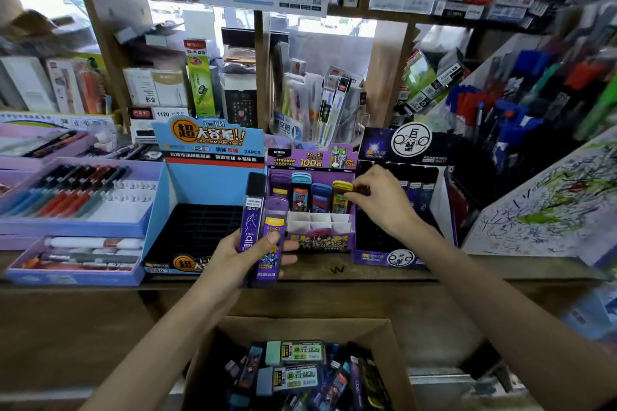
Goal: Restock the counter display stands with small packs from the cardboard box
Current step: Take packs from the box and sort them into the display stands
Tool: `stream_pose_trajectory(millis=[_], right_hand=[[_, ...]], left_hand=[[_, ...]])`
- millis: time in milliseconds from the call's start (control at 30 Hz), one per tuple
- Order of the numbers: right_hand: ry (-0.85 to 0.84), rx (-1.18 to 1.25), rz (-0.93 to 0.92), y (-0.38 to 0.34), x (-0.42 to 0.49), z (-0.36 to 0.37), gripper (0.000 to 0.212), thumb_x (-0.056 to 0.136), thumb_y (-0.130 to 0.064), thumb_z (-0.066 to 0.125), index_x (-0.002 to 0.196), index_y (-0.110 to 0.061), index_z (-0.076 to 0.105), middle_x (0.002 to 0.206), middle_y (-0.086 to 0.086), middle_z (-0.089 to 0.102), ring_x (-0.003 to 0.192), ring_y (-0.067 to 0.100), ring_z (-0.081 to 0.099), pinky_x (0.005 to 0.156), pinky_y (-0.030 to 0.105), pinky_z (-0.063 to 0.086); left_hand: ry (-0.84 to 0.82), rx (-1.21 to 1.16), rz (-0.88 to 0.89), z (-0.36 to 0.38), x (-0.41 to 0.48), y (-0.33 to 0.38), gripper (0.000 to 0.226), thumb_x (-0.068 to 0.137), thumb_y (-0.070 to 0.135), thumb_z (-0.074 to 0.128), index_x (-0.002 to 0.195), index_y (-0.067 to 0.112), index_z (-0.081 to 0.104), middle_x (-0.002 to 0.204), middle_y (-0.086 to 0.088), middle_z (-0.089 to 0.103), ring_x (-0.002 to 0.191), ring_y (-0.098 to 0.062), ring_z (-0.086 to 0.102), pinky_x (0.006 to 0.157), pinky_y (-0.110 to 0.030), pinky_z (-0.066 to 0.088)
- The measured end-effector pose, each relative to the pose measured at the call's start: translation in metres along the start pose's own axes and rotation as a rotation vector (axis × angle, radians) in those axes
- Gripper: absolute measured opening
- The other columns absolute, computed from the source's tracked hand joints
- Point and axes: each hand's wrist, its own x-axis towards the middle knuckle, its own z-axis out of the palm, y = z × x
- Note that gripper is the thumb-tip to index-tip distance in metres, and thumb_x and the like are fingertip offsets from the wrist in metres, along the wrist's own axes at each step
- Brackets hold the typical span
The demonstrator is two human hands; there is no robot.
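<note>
Left hand: curled round two packs held upright side by side, a tall black pack and a purple pack, thumb across the purple one. It sits just in front of the purple display stand, at its left corner.

Right hand: fingertips pinch the top of a yellow pack standing in the back row of that stand, right end. The hands are well apart.

Same back row, left of the yellow pack: a blue pack, a teal-capped pack and a purple-capped pack, all upright. The front rows show bare white dividers.

Left of the purple stand, touching it: a blue display stand with a black slotted insert. Right of it: a dark display stand, with the right wrist over it.

All three sit on the wooden counter. Below the purple stand, under the counter edge: the cardboard box, open, with loose packs heaped inside. Far left of the purple stand: a lilac pen tray.
</note>
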Motion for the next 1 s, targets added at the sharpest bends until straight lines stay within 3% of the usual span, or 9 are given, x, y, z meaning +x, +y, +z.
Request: stream_pose_trajectory(millis=[200,333,500,700,867,933,1000], right_hand=[[-0.034,0.054,-0.001,-0.005,-0.006,-0.011,0.03,0.087,-0.024,0.065,0.113,-0.01,0.064,0.107,0.005,0.052,0.102,0.018,0.05,0.091,0.031,0.042],[0.064,0.277,-0.045,-0.03,-0.018,-0.024,0.015,0.089,-0.021,0.06,0.101,-0.016,0.067,0.092,-0.005,0.057,0.081,0.005,0.054,0.071,0.008,0.039],[-0.338,0.756,0.052,-0.084,-0.038,-0.01,0.016,0.088,-0.029,0.062,0.1,-0.018,0.066,0.095,-0.002,0.068,0.082,0.006,0.063,0.066,0.02,0.051],[-0.41,0.856,0.071,-0.108,-0.036,0.003,0.005,0.085,-0.014,0.066,0.089,-0.016,0.064,0.079,-0.001,0.066,0.061,0.002,0.059,0.056,0.017,0.047],[-0.129,0.91,0.08,-0.1,-0.003,-0.025,0.01,0.082,-0.005,0.068,0.08,-0.015,0.064,0.07,0.0,0.066,0.056,0.003,0.06,0.053,0.017,0.049],[0.003,0.819,0.053,-0.095,0.014,-0.032,0.006,0.081,-0.008,0.069,0.082,-0.014,0.067,0.07,0.001,0.064,0.054,0.002,0.057,0.056,0.018,0.05],[0.079,0.714,0.035,-0.092,0.026,-0.03,0.007,0.081,-0.01,0.07,0.088,-0.011,0.069,0.071,0.002,0.062,0.053,0.001,0.054,0.057,0.018,0.048]], left_hand=[[0.007,-0.004,0.004,-0.002,-0.002,0.002,0.039,0.076,0.028,0.062,0.114,0.019,0.057,0.1,-0.009,0.073,0.091,-0.025,0.071,0.066,-0.03,0.059],[0.008,-0.018,0.008,-0.003,-0.003,0.006,0.039,0.076,0.028,0.062,0.114,0.019,0.057,0.099,-0.008,0.073,0.09,-0.023,0.071,0.064,-0.029,0.058],[-0.005,-0.053,0.006,-0.004,-0.004,0.008,0.036,0.076,0.027,0.062,0.111,0.018,0.058,0.097,-0.007,0.074,0.087,-0.024,0.071,0.063,-0.029,0.058],[-0.001,-0.057,-0.001,-0.016,-0.006,0.004,0.039,0.076,0.03,0.062,0.111,0.015,0.06,0.1,-0.009,0.073,0.091,-0.022,0.071,0.068,-0.028,0.059],[0.065,0.008,0.053,-0.042,-0.005,0.006,0.037,0.077,0.029,0.06,0.108,0.01,0.062,0.098,-0.006,0.074,0.087,-0.018,0.071,0.073,-0.025,0.058],[0.098,0.064,0.07,-0.052,-0.007,0.006,0.029,0.082,0.024,0.059,0.105,0.007,0.062,0.08,-0.005,0.073,0.064,-0.016,0.067,0.061,-0.023,0.056],[0.122,0.107,0.082,-0.058,-0.008,0.003,0.022,0.085,0.02,0.059,0.101,0.004,0.061,0.061,0.0,0.06,0.046,-0.01,0.049,0.048,-0.021,0.047]])
